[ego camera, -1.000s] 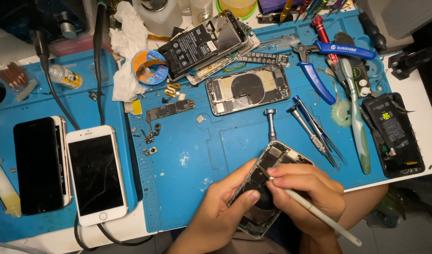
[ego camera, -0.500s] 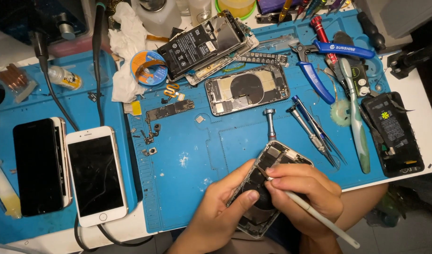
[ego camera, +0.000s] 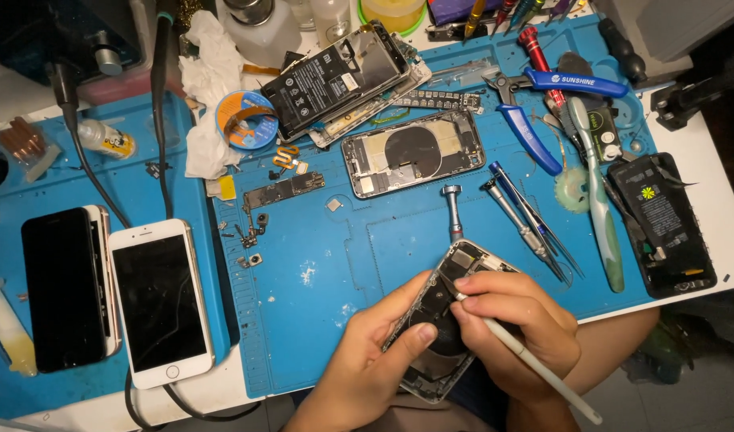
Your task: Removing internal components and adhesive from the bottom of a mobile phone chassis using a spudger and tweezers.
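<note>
Our right hand [ego camera: 515, 320] is closed on a white stylus [ego camera: 535, 364], its tip pressed into the open phone shell [ego camera: 443, 320]. Our left hand [ego camera: 375, 360] is clamped on that shell, thumb over its lower half, holding it tilted at the near edge of the surface.

To do this step well, we judge that the left hand should keep the shell steady while the stylus works with light, shallow pressure, since the parts inside look thin and easy to tear. Bracing our right wrist would help the tip stay put.

The blue mat [ego camera: 319, 264] spreads out beyond both hands; we count one. Far left of the left hand lie two whole phones, a black phone [ego camera: 63, 288] and a white phone [ego camera: 161, 300], side by side. Ahead of the hands lie two more opened phones: a second shell [ego camera: 413, 152] with a dark round coil, and past it a phone with its battery showing [ego camera: 335, 76]. Far right of the right hand lies one loose battery [ego camera: 663, 220]. Ahead and to the right we count one toothbrush [ego camera: 595, 192] and one pair of blue-handled pliers [ego camera: 535, 112]. Just ahead of the right hand stand two screwdrivers [ego camera: 511, 212] and one short driver bit [ego camera: 453, 208]. Ahead of the left hand lie one tape roll [ego camera: 247, 120], then one small logic board [ego camera: 283, 190].
</note>
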